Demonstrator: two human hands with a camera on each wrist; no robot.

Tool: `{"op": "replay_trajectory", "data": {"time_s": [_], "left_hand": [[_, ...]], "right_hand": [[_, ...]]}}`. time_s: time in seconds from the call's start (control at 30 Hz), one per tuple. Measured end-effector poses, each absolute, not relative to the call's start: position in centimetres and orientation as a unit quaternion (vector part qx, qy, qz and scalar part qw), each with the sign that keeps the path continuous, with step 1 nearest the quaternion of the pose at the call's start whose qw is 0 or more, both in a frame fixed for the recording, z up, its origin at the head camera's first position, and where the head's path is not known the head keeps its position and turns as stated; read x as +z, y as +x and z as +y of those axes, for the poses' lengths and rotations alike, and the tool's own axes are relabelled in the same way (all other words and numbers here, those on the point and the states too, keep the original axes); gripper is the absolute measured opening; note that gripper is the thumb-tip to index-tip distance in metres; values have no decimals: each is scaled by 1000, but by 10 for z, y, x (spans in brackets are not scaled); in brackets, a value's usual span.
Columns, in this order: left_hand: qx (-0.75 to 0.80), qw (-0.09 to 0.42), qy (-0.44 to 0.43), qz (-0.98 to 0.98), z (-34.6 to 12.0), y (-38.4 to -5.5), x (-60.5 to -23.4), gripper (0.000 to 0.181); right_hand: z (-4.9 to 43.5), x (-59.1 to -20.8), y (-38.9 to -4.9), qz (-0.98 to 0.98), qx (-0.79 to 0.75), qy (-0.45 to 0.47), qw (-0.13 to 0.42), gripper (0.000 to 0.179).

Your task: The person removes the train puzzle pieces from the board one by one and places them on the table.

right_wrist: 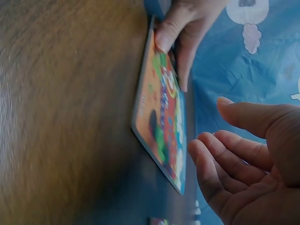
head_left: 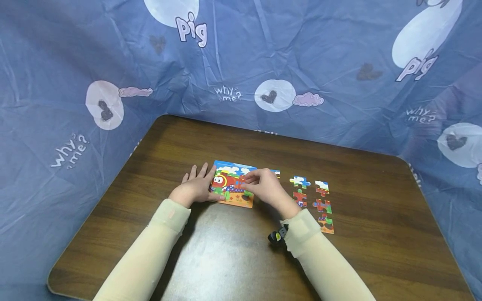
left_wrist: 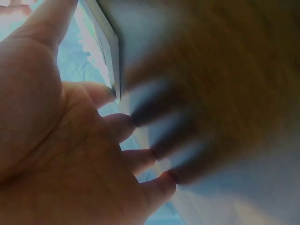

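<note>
A picture puzzle board with a cartoon train lies flat on the brown table. My left hand rests at its left side, fingers spread and straight on the table and board edge, thumb lying over the near edge. Above the board's right part hovers my right hand, its fingers loosely bent. The right wrist view shows a gap between that thumb and the fingers, with nothing held there. Right of the board lie loose jigsaw pieces, among them a cloud piece and a red-and-green piece.
Several more pieces lie in rows, including a lower corner piece and one partly behind the right hand. The wooden table has rounded corners. A blue printed cloth hangs behind it. A small black device sits at the right wrist.
</note>
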State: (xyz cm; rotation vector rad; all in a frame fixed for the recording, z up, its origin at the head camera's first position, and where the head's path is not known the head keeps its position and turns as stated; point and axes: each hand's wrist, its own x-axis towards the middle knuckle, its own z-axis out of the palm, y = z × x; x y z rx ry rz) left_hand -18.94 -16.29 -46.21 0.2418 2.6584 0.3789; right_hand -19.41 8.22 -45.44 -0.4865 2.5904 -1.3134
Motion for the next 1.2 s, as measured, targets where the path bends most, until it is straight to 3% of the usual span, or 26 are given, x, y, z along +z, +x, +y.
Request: {"op": "replay_trajectory", "data": {"time_s": [0.6,1.2], "left_hand": [[150,220,109,958,-178,-189,-463,121],[144,207,106,962,-177,-186,-460,122]], "right_hand": [[55,-464,-195,879,-427,-173,121,25],[19,-466,-198,907,-303,-262,131,26]]}}
